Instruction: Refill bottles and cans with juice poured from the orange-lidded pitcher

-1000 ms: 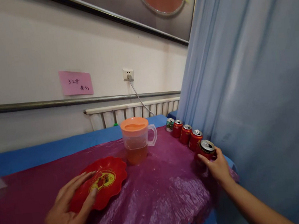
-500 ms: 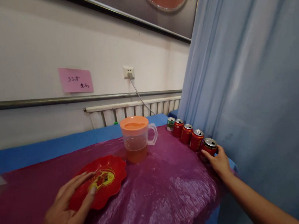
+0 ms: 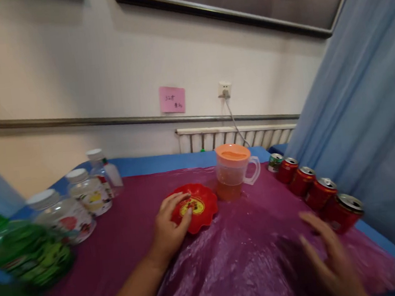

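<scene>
A red scalloped plate with a yellow centre lies on the purple plastic cover. My left hand is over its left edge, fingers apart, holding nothing. Right of the plate stands a clear pitcher with an orange lid, a handle and amber liquid inside. On the right, several red cans and a green can stand in a slanting row. My right hand, blurred, is just left of the nearest red can, with its fingers apart and nothing in it.
Clear jars with white lids and large green containers stand at the left. Behind the table are a white radiator, a metal rail and a socket with a cord. A blue curtain hangs at the right.
My right hand has let go of the nearest red can and moved left of it. The view has swung left, bringing in the jars and green containers. My left hand stays at the plate.
</scene>
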Demonstrator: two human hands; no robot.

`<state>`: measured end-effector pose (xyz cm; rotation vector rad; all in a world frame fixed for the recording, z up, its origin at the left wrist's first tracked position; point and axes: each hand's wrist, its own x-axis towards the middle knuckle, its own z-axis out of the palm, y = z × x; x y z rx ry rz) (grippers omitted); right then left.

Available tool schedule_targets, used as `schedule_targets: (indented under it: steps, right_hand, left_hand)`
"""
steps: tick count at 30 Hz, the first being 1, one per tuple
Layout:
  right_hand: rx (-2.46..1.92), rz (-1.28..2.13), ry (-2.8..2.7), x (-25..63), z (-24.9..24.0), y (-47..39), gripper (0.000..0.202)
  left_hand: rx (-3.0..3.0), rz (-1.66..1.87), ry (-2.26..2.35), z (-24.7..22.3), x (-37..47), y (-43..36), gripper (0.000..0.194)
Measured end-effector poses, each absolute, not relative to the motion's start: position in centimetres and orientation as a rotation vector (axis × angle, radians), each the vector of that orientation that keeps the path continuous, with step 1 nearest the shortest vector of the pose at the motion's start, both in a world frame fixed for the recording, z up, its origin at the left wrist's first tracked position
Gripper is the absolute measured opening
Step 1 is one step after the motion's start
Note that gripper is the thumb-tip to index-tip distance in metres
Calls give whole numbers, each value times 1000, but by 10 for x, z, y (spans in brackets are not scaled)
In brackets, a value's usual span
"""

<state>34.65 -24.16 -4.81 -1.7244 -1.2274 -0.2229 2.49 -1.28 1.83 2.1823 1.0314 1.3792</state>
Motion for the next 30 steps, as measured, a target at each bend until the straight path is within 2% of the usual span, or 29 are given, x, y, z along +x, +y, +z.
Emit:
schedule_targets:
  steps: [2, 4, 6, 8, 12, 20, 30]
  right_hand:
    - [-1568, -103, -1658, 291, -51, -226, 38]
    - [-1386, 64, -2112, 236, -56, -207, 38]
    - [-1240, 128, -2377, 188, -63, -190, 42]
    - [-1105, 159, -2507, 151, -71, -178, 37]
    - [-1024, 163, -2542, 125, -88, -173, 32]
    - [-1051, 344, -2595, 136, -84, -180, 64]
    - [-1195, 569, -2526, 130, -55, -190, 61]
  left_hand:
    - [2164, 1430, 1008, 19, 24, -17, 30]
    - [2163, 1479, 984, 20, 23, -20, 30]
    - [2161, 1529, 968, 21, 21, -22, 30]
    - [2147, 1584, 957, 24, 19, -25, 30]
    - [2122, 1658, 941, 35, 13, -32, 30]
    - [1960, 1795, 892, 70, 7, -45, 23]
    - [1685, 1796, 841, 92, 4, -39, 22]
